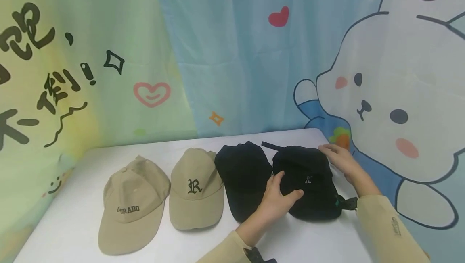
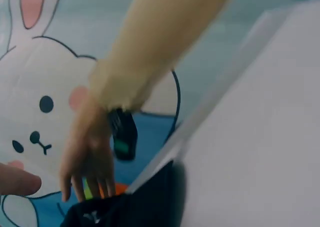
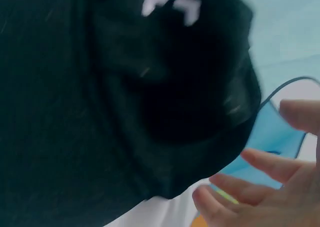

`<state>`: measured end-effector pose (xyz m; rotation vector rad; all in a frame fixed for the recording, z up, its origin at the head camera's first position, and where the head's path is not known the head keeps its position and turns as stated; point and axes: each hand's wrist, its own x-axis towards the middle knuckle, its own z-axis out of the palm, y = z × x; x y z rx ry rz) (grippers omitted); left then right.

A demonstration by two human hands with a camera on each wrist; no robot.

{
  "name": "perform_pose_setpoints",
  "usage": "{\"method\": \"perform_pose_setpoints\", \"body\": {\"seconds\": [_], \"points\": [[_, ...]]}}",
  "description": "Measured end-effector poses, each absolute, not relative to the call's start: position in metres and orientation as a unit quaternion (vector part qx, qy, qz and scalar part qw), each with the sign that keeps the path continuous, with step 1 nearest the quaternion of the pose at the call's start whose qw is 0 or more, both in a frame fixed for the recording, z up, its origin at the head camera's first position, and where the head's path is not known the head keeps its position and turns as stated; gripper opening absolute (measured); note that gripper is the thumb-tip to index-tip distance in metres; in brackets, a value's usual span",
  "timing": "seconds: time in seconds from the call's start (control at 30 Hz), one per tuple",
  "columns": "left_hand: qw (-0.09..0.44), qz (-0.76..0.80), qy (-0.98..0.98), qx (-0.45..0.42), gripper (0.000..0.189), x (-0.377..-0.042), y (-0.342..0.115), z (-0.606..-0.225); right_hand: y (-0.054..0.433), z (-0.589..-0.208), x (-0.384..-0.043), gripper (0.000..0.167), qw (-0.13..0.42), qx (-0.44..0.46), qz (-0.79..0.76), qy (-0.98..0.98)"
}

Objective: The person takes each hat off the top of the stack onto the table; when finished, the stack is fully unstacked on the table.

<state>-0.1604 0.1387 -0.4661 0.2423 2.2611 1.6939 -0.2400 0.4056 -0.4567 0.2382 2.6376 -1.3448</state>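
Observation:
A black cap (image 1: pixel 312 198) with a small white mark lies at the right end of a row, its strap sticking out at the back left. My left hand (image 1: pixel 274 200) reaches over its left edge, thumb and fingers spread apart. My right hand (image 1: pixel 343 162) is at the cap's back right edge, fingers extended and their tips right at the fabric. In the right wrist view the black cap (image 3: pixel 55 112) fills most of the picture, with the right hand (image 3: pixel 270 187) beside its edge. The left wrist view shows the right hand (image 2: pixel 90 152) above the dark cap.
Left of it lie a plain black cap (image 1: pixel 241 174), a beige cap (image 1: pixel 196 210) with an R, and a beige cap (image 1: pixel 127 234) with lettering. All rest on a white table (image 1: pixel 72 206). A printed curtain (image 1: pixel 225 77) hangs behind and to the sides.

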Motion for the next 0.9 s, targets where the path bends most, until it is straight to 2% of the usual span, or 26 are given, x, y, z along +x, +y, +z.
{"method": "perform_pose_setpoints", "body": {"seconds": [0.13,0.3,0.63,0.73,0.9], "points": [[0.193,0.644,0.740,0.030,0.078,-0.154,0.145,-0.464,0.414,-0.465,-0.250,0.089,0.111,0.070,-0.464,0.876],[0.237,0.737,0.632,-0.039,0.076,-0.143,0.153,-0.463,0.424,-0.465,-0.259,0.086,0.133,0.049,-0.448,0.883],[0.305,0.794,0.517,-0.095,0.075,-0.128,0.156,-0.458,0.427,-0.456,-0.264,0.082,0.148,0.026,-0.422,0.894],[0.314,0.803,0.493,-0.114,0.074,-0.124,0.158,-0.457,0.427,-0.454,-0.265,0.082,0.152,0.023,-0.417,0.896],[0.296,0.824,0.463,-0.135,0.069,-0.120,0.163,-0.457,0.425,-0.452,-0.265,0.077,0.152,0.009,-0.420,0.894]]}}
